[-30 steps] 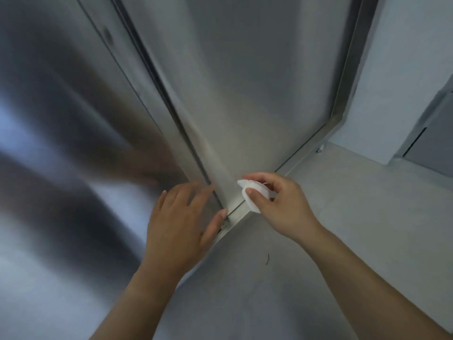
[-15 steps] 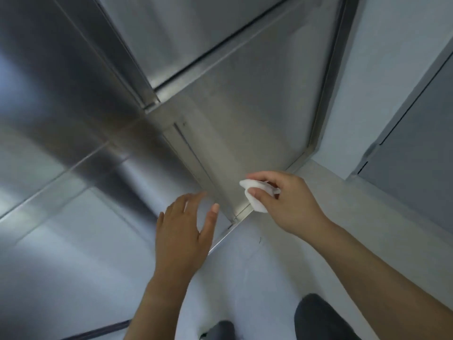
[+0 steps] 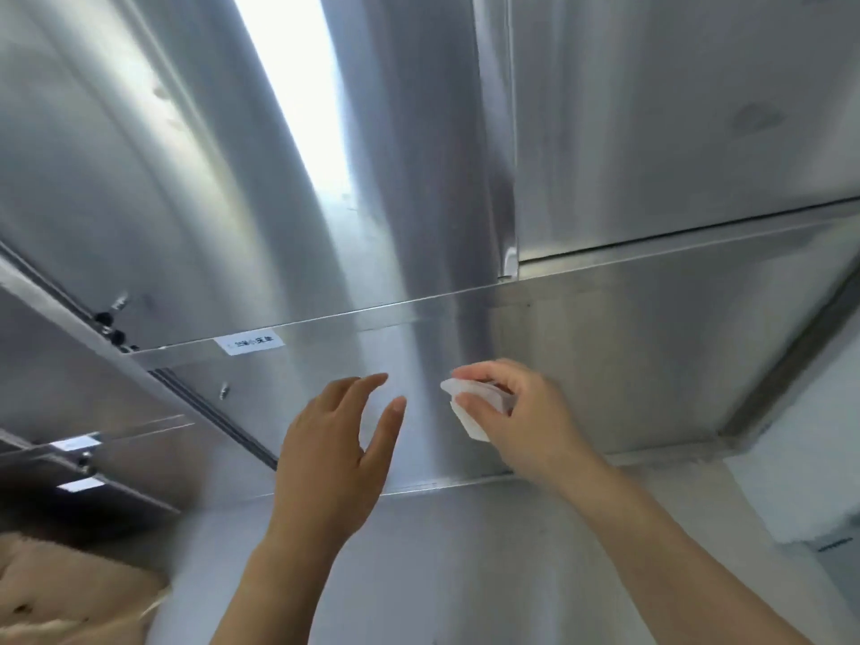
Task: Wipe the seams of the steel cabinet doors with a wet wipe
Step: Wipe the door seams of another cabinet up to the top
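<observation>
Brushed steel cabinet doors (image 3: 675, 109) fill the view, a dark horizontal seam (image 3: 675, 237) running under the upper right door. The left hand (image 3: 332, 453) hovers before the lower panel, fingers straight and spread, holding nothing. The right hand (image 3: 526, 416) pinches a folded white wet wipe (image 3: 467, 412) below that seam. A small white label (image 3: 249, 343) sits at left.

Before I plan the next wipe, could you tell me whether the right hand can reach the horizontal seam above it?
Probably yes: the right hand, holding the wipe, is below the seam with only bare steel between them.
</observation>
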Available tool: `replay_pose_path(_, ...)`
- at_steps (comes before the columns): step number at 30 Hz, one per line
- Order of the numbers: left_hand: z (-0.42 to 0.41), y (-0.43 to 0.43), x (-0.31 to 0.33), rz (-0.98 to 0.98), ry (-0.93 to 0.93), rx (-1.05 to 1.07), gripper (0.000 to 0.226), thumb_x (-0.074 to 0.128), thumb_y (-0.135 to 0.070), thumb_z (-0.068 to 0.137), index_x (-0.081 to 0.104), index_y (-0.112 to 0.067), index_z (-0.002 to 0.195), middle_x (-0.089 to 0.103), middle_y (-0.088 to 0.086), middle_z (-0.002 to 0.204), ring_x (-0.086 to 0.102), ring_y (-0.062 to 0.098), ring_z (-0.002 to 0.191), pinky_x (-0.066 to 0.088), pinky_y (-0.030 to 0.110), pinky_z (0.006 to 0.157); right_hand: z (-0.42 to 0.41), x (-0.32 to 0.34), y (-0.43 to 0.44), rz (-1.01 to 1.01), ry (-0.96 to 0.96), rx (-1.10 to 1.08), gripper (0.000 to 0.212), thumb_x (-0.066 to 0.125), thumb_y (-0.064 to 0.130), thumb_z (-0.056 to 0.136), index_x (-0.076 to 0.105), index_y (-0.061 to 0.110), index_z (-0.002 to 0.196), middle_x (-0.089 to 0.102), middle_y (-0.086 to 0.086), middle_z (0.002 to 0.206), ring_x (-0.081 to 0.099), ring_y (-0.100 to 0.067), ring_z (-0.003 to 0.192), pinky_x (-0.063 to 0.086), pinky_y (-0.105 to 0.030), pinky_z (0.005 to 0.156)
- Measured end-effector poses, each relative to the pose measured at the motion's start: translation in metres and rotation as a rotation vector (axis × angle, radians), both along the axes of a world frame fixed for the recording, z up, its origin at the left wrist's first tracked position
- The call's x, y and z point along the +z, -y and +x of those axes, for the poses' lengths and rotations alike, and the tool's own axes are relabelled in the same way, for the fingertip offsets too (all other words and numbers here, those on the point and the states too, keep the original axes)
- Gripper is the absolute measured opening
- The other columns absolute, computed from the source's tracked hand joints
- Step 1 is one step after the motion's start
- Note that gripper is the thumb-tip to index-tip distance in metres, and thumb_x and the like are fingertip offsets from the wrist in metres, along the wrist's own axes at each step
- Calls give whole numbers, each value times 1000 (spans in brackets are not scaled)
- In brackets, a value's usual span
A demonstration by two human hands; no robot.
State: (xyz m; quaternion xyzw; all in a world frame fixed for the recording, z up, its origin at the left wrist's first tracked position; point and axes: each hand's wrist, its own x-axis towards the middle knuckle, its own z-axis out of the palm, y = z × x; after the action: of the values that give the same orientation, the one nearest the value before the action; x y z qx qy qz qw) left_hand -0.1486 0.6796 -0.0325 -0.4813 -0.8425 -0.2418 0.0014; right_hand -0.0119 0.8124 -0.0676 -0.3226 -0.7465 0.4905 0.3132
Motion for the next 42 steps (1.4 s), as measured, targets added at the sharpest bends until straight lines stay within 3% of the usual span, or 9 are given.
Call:
replay_pose_path(7, -12, 116, 16, 59, -12, 221, 57, 31, -60, 88, 54, -30, 131, 54, -9, 132, 51, 14, 119, 39, 27, 93, -46, 20, 84, 61, -15, 239, 17, 67, 23, 85, 70, 28, 101, 67, 18, 101, 60, 3, 93, 46, -14, 82)
replay_pose_path(15, -18, 318, 35, 116, -76, 498, 56, 31, -59, 89, 61, -27, 123, 59, -12, 120, 53, 8, 109, 38, 22, 83, -104, 41, 259, 120, -62, 550, 18, 66, 24, 85, 70, 31, 100, 65, 24, 99, 58, 8, 93, 44, -9, 76)
replay_pose_path(19, -14, 434, 44, 94, -115, 659, 49, 33, -58, 96, 61, -28, 121, 59, -12, 120, 54, 9, 110, 41, 24, 85, -131, 59, 365, 162, -125, 711, 18, 64, 22, 85, 69, 30, 101, 65, 23, 98, 56, 9, 92, 39, -5, 75)
replay_pose_path(25, 3, 585, 56, 102, -142, 865, 51, 31, -58, 90, 60, -31, 122, 59, -11, 120, 54, 14, 112, 40, 27, 86, -157, 66, 518, 175, -192, 927, 20, 63, 21, 87, 69, 25, 106, 66, 18, 102, 57, 6, 96, 39, -4, 76)
replay_pose_path(29, 12, 656, 52, 79, -152, 993, 50, 33, -61, 94, 61, -30, 122, 59, -10, 120, 57, 18, 104, 40, 29, 81, -170, 61, 592, 176, -197, 1040, 19, 63, 21, 87, 68, 25, 105, 66, 17, 101, 58, 2, 97, 41, -7, 79)
replay_pose_path(35, 21, 746, 28, 20, -92, 1191, 53, 34, -60, 91, 61, -27, 123, 60, -5, 121, 56, 22, 113, 44, 38, 91, -205, 47, 673, 146, -172, 1203, 20, 62, 20, 87, 69, 26, 104, 66, 21, 102, 57, 7, 98, 42, -6, 79)
replay_pose_path(42, -18, 848, 31, -12, -146, 1384, 48, 36, -58, 93, 62, -28, 120, 61, -5, 118, 60, 23, 101, 46, 37, 84, -274, 46, 800, 113, -223, 1378, 19, 63, 17, 87, 69, 23, 104, 66, 17, 102, 56, 7, 96, 38, -2, 79)
